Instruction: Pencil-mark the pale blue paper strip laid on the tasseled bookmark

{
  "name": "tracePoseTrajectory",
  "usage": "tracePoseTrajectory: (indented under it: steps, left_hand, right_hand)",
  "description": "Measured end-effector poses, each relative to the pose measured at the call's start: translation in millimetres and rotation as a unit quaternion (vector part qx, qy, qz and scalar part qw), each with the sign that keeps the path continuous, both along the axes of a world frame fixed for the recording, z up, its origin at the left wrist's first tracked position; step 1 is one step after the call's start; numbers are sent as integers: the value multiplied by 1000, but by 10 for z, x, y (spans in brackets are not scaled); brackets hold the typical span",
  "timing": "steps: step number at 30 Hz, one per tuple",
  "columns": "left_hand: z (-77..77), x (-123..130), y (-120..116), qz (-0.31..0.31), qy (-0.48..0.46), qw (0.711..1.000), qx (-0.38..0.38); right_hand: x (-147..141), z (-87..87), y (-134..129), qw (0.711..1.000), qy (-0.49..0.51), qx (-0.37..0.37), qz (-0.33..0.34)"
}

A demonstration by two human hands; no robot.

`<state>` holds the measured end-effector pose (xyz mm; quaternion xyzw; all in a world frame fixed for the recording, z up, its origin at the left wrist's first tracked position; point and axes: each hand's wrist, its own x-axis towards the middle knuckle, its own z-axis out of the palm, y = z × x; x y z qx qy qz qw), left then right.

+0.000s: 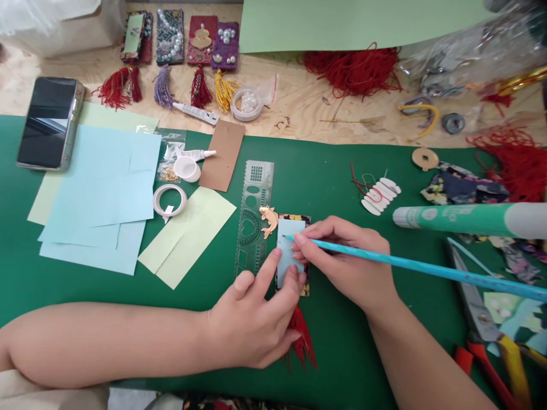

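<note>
My right hand (pixel 348 262) grips a long blue pencil (pixel 401 261) near its point. That tip rests at the upper left of a small light-blue paper (pixel 291 228). Under the paper lies a dark floral fabric rectangle (pixel 307 218) with a red tassel (pixel 303 336) at its lower end. My left hand (pixel 262 319) is open, its fingers spread and pressing on the paper and the fabric piece. Just left of them are a gold fish charm (pixel 269 222) and a clear green stencil ruler (pixel 252 228); the ruler's lower end is hidden by my left hand.
Blue paper sheets (pixel 102 182) and a phone (pixel 49 122) lie left, beside a tape roll (pixel 170 200). Finished-looking tasselled pieces (pixel 203 42) line the back. Right are a glue tube (pixel 465 220), scissors (pixel 478 302), a thread card (pixel 381 195) and red yarn (pixel 350 71).
</note>
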<state>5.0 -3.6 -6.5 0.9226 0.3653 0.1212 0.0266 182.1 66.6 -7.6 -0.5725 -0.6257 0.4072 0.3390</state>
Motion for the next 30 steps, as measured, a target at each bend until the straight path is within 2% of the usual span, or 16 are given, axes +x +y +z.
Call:
tracePoseTrajectory:
  steps: [30]
  left_hand:
    - [-13, 3, -11, 0, 6, 1000, 6]
  right_hand:
    - [1, -10, -2, 1000, 6, 9, 5]
